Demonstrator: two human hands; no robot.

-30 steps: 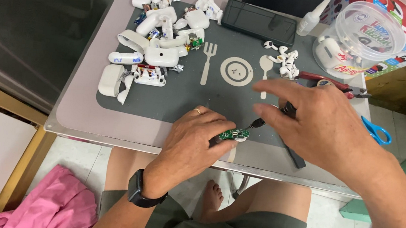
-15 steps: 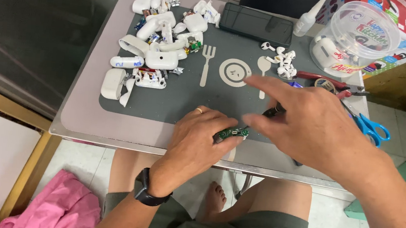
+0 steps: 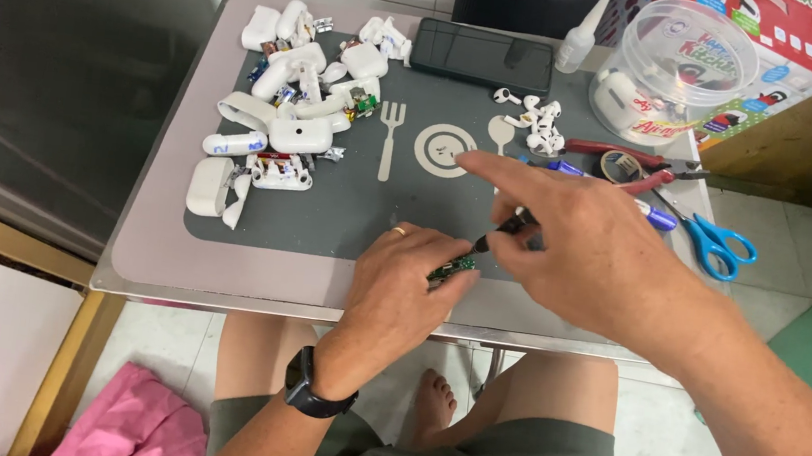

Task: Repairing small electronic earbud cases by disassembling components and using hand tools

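We sit at a makeshift home repair bench, small grey metal table on white tiled floor, heap of dismantled white plastic earbud cases, blue-handled scissors, red-handled pliers.

One phone, one scissors

Circuit board — tool tip — hands

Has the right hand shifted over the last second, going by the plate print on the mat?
Yes. The right hand has moved left, its forefinger now reaching nearer the plate print.
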